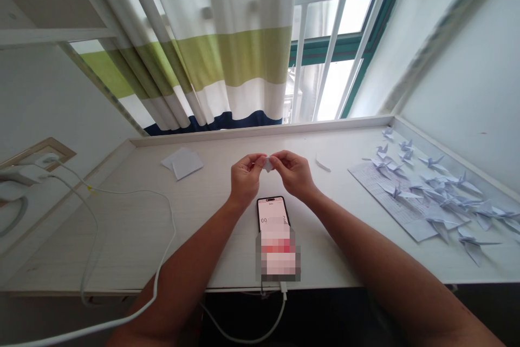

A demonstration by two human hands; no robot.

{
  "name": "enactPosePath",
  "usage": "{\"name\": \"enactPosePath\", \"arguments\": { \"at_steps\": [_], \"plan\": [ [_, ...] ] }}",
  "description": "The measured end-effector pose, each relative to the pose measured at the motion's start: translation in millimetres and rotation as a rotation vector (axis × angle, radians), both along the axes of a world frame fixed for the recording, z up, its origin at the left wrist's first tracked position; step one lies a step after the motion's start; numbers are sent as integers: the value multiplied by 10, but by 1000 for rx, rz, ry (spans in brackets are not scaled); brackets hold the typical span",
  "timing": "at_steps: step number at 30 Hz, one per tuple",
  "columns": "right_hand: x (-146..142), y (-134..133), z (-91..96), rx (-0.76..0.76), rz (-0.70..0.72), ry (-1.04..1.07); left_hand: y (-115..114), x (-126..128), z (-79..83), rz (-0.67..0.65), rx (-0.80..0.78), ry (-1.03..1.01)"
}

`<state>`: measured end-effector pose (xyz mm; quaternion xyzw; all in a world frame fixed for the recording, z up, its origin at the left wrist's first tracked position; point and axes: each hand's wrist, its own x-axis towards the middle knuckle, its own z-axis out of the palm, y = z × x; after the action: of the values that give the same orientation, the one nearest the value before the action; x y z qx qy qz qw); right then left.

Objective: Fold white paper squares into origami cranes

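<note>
Well, we pinch a small folded paper (267,164) between both hands, high above the middle of the desk.

Our left hand (246,176) and right hand (293,172) are closed on it from either side, fingertips firmly on the paper and nearly meeting. It shows as a pale wedge, partly hidden, its tip pointing down toward us and its long axis roughly upright. Below sits a phone (273,213); paper cranes (441,192) lie off to the right.
</note>
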<state>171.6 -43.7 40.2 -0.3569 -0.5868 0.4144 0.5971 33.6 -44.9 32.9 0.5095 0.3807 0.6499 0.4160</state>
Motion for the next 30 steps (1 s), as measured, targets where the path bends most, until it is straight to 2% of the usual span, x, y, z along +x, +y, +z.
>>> {"name": "enactPosePath", "arguments": {
  "at_steps": [5, 11, 15, 20, 24, 27, 30],
  "plan": [
    [31, 27, -16, 11, -2, -37, 18, -52, 13, -10, -9, 130],
    [71, 59, -47, -26, 54, -87, 107, -179, 14, -108, -47, 292],
    [59, 76, -79, -62, 33, -89, 125, -171, -2, -146, -113, 277],
    [53, 95, -98, -140, 94, 46, 123, -158, 34, -186, -214, 190],
    [54, 83, -88, -186, 111, 67, 133, -198, 54, -215, -287, 202],
    [48, 78, -94, -189, 116, 59, 133, -225, 44, -268, -268, 249],
    [45, 89, -124, -175, 123, 21, 138, -232, 10, -249, -198, 272]
  ]
}}
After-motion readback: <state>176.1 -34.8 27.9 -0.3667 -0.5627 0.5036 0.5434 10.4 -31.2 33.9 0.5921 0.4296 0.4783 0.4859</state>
